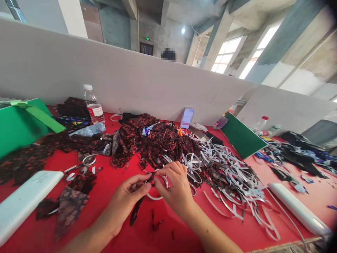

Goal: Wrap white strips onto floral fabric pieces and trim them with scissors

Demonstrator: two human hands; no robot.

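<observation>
In the head view, a dark patterned strip (136,212) is held over the red tabletop (163,242), its tail hanging below the left hand (129,191). It is pinched thumb-to-forefinger there and, seemingly, by the right hand (176,186). Fingertip handling is apparently under way; a fine, steady pinch seems called for next.

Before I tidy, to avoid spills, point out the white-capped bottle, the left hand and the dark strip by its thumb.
White-capped bottle (95,110): head view, on its label.
Left hand (128,192): head view, mid-hand.
Dark strip (136,212): head view, lower end.
</observation>
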